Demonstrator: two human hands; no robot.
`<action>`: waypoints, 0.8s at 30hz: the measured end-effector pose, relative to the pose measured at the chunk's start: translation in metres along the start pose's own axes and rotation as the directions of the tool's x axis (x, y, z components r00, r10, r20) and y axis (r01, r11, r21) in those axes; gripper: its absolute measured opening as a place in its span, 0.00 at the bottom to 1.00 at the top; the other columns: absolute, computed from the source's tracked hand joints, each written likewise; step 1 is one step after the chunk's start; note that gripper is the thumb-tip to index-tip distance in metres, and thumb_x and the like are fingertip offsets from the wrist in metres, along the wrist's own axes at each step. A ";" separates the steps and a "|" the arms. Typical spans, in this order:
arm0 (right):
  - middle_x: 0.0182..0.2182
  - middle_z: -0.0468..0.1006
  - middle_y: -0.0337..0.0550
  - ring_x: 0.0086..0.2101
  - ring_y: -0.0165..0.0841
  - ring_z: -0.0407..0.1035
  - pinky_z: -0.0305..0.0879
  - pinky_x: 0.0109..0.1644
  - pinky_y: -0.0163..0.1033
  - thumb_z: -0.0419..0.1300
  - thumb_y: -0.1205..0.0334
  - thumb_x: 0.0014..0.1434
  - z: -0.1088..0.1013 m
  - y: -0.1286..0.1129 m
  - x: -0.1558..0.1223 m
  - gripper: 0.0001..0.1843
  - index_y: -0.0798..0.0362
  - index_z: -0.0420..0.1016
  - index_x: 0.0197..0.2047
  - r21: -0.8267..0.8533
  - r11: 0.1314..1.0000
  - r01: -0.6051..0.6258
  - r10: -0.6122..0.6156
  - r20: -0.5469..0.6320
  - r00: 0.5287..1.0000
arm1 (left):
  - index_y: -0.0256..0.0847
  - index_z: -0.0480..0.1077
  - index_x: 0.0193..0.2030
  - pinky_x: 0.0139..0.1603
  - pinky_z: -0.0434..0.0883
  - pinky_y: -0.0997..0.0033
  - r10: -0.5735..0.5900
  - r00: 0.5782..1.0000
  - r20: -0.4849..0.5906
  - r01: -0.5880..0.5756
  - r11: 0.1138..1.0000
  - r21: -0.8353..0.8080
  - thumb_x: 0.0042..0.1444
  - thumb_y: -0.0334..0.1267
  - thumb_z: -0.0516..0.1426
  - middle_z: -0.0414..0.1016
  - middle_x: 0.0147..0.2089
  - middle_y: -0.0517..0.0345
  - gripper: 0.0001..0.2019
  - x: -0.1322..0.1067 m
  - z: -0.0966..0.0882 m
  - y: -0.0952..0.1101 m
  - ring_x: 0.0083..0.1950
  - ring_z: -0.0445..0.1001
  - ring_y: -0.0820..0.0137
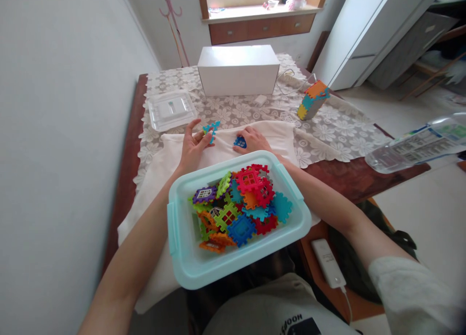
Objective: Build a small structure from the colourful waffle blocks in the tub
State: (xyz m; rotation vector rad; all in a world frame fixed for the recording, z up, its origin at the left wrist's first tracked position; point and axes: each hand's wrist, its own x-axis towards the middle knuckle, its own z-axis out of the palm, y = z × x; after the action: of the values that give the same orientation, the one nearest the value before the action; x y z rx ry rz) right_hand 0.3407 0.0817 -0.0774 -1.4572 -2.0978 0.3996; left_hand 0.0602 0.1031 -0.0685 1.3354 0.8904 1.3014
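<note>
My left hand [194, 145] pinches a light-blue interlocking plastic building tile [215, 126] upright between thumb and fingers, a bit of yellow-green showing beside it. To its right, over the white cloth [280, 136], my right hand [252, 140] is curled around a dark-blue window tile [240, 142]. Nearer to me, between my forearms, stands a pale turquoise bin [238, 269]. It holds many notched tiles in red, blue, green, orange and purple, some with window grids, such as a red window tile [249, 179].
A clear lid [171, 110] lies at the left on the lace tablecloth [233, 109]. Behind are a white box [238, 77] and a small white block [259, 100]. An assembled tile box [313, 101] stands at right. A plastic bottle [418, 143] and a power bank [328, 263] are nearer right.
</note>
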 end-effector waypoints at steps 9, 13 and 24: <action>0.54 0.89 0.48 0.54 0.49 0.84 0.82 0.65 0.56 0.78 0.47 0.68 0.006 -0.003 0.001 0.26 0.45 0.78 0.62 0.401 0.916 0.010 0.013 -0.055 0.998 | 0.48 0.73 0.54 0.53 0.90 0.63 0.014 1.000 0.015 -0.014 1.000 -0.020 0.46 0.60 0.88 0.85 0.60 0.55 0.40 -0.001 0.005 -0.002 0.52 0.93 0.62; 0.44 0.88 0.41 0.41 0.40 0.81 0.80 0.43 0.43 0.85 0.31 0.55 0.010 -0.006 0.008 0.38 0.43 0.77 0.54 0.773 0.633 -0.051 0.041 0.033 0.999 | 0.49 0.71 0.55 0.56 0.90 0.60 -0.022 0.994 0.107 0.029 0.998 -0.061 0.46 0.59 0.88 0.85 0.60 0.56 0.41 -0.005 0.005 0.003 0.55 0.94 0.59; 0.40 0.85 0.37 0.38 0.37 0.78 0.78 0.44 0.42 0.87 0.26 0.53 0.022 -0.015 0.006 0.41 0.42 0.73 0.51 0.885 0.464 0.040 0.008 -0.049 0.999 | 0.49 0.77 0.59 0.58 0.89 0.56 -0.085 0.953 0.290 0.098 0.995 -0.030 0.54 0.64 0.85 0.89 0.61 0.50 0.37 -0.019 0.019 0.013 0.58 0.91 0.57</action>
State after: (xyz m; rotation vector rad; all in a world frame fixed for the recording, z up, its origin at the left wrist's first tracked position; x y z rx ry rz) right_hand 0.3146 0.0826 -0.0854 -0.7567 -1.4033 1.2294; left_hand 0.0740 0.0793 -0.0577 1.3905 0.7075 1.0162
